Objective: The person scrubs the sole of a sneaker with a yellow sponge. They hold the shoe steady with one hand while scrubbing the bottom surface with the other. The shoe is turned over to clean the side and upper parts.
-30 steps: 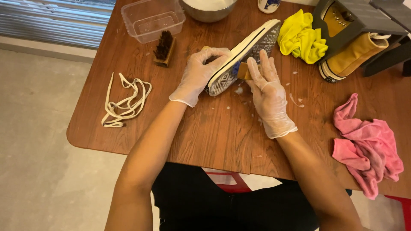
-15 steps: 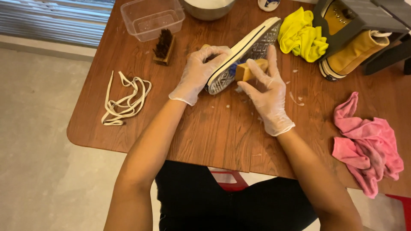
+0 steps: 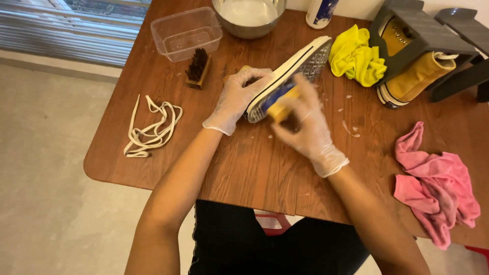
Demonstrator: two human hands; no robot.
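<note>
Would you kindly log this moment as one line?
left hand: holds shoe | right hand: small brush at sole | wooden table

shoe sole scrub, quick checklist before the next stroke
1. Left hand steadies the shoe: ok.
2. Right hand holds the yellow scrubber: ok, though blurred.
3. Scrubber touching the sole edge: cannot tell.
4. Both hands gloved: ok.
5. Laces lie apart from the shoe: ok.
6. Pink cloth lies on the table to the right: ok.
</note>
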